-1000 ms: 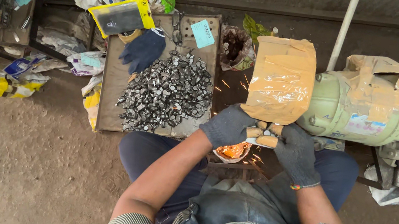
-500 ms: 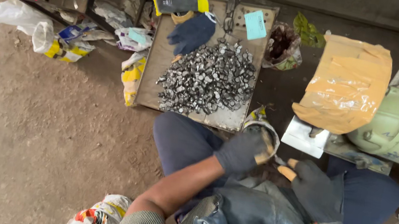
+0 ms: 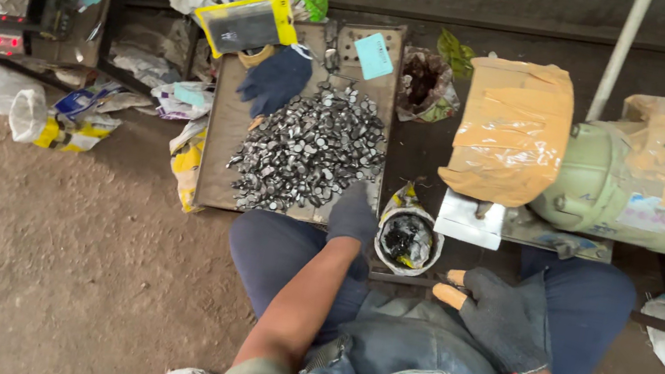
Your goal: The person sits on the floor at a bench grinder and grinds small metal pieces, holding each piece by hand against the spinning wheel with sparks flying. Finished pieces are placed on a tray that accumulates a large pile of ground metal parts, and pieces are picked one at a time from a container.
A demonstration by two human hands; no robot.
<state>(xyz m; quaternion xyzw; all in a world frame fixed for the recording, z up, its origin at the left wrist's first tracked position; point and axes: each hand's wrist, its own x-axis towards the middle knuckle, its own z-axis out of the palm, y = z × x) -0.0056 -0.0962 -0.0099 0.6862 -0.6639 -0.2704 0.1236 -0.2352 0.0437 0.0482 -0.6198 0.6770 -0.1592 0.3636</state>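
L hand [image 3: 353,215], dark knit glove, has moved off the lap in the last half-sec and now sits at the near edge of the flat metal tray [image 3: 217,142], right beside the pile of small metal discs [image 3: 307,152] and touching the rim of the small round tin [image 3: 406,239]. Fingers curl down toward the pile's near edge; can't tell if they pinch a disc or are empty. R hand [image 3: 499,316], also gloved, has dropped back to the lap on the denim apron [image 3: 413,351]. 2 bare orange fingertips [image 3: 451,295] poke out of the cut glove ends, held loose and part-spread, nothing in them. So the 2 hands, close together over the tin 0.5 s ago, have split: L looks to be going for stock, R idle.

Room: pile fills the tray's right 1/2, its left strip bare metal. A spare blue glove [image 3: 276,80] and a yellow-edged pouch [image 3: 247,24] crowd the far end. Tin wedged between tray corner and knees, tight gap. On the R, the green motor housing [image 3: 652,193] w/ taped cardboard guard [image 3: 512,131] overhangs close above the R hand. Left of the tray is dirt floor w/ plastic bags [image 3: 25,107].
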